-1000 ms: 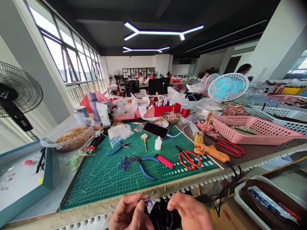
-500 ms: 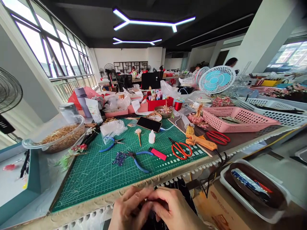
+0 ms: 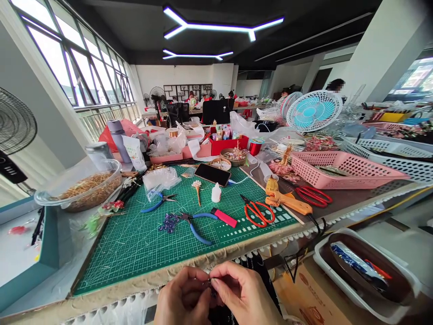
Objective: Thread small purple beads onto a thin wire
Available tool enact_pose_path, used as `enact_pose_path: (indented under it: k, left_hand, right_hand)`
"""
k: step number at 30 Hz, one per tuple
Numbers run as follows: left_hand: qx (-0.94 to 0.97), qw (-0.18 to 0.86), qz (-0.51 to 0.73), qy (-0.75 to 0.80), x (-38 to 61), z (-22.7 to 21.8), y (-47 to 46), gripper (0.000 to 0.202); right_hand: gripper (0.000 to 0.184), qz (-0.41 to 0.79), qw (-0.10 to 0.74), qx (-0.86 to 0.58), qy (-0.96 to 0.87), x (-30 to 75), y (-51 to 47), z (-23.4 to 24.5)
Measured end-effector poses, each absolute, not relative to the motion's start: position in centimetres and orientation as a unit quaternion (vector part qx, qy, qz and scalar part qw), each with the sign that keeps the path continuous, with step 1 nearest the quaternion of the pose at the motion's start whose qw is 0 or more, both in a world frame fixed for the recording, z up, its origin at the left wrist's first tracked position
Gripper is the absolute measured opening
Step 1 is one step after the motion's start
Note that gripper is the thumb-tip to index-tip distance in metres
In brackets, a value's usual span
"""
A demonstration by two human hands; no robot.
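Observation:
My left hand (image 3: 184, 300) and my right hand (image 3: 241, 295) meet below the table's near edge, fingertips pinched together on a tiny piece (image 3: 209, 283) that I cannot make out. In front of them lies a green cutting mat (image 3: 145, 250). On the mat rest blue-handled pliers (image 3: 198, 225), a heap of purple beads (image 3: 168, 223), a second pair of blue pliers (image 3: 156, 203), a red-pink tool (image 3: 224, 217), orange scissors (image 3: 259, 213), a small white bottle (image 3: 216, 193), a tiny flower pick (image 3: 196, 188) and a black phone (image 3: 212, 174).
A yellow glue gun (image 3: 287, 200) and red scissors (image 3: 313, 195) lie right of the mat, beside a pink basket (image 3: 341, 171). A clear bowl of straw-like bits (image 3: 83, 187) stands left. Fans (image 3: 313, 110), boxes and bags crowd the back. A white tray (image 3: 367, 275) sits low right. People work far off.
My hands were apart a second ago, the left holding a purple bead; they have come together and now pinch at one spot. The view shifted slightly.

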State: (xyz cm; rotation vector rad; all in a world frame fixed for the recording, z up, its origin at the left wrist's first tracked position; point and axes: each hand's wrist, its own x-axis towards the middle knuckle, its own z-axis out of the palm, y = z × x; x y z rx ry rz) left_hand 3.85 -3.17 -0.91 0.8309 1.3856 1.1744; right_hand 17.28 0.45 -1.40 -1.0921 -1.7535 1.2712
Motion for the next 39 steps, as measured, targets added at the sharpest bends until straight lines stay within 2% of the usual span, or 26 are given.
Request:
enact_pose_path:
  k: [5, 14, 16, 20, 24, 27, 32, 39]
  left_hand:
    - [0.336, 0.536, 0.485, 0.604, 3.7, -0.7, -2.9, 0.031]
    - [0.448, 0.434, 0.488, 0.61, 3.1, -1.5, -3.0, 0.019]
    - [0.408, 0.467, 0.502, 0.603, 3.0, -1.3, -2.9, 0.021]
    - [0.306, 0.552, 0.518, 0.578, 3.2, -0.4, -2.7, 0.044]
    - [0.281, 0.572, 0.516, 0.573, 3.4, -0.3, -2.6, 0.061]
    - [0.31, 0.597, 0.484, 0.559, 3.0, -0.8, -2.5, 0.052]
    - [0.332, 0.611, 0.46, 0.552, 2.6, -0.6, -2.5, 0.044]
    - [0.263, 0.678, 0.486, 0.485, 2.7, -0.1, -2.4, 0.044]
  right_hand:
    - [0.022, 0.429, 0.347, -0.423, -0.719, 17.0, 0.4, -1.7]
    - [0.021, 0.471, 0.281, -0.459, -0.698, 16.9, 0.5, -1.1]
    - [0.027, 0.499, 0.274, -0.459, -0.683, 17.2, 0.7, -1.0]
    - [0.032, 0.55, 0.257, -0.414, -0.678, 17.8, 1.1, -1.2]
    - [0.026, 0.517, 0.309, -0.389, -0.697, 17.7, 1.2, -1.2]
    - [0.022, 0.497, 0.305, -0.41, -0.702, 17.4, 0.9, -1.1]
    - [0.023, 0.383, 0.296, -0.416, -0.77, 17.6, 0.8, -0.8]
    - [0.026, 0.484, 0.309, -0.395, -0.717, 17.4, 1.2, 0.1]
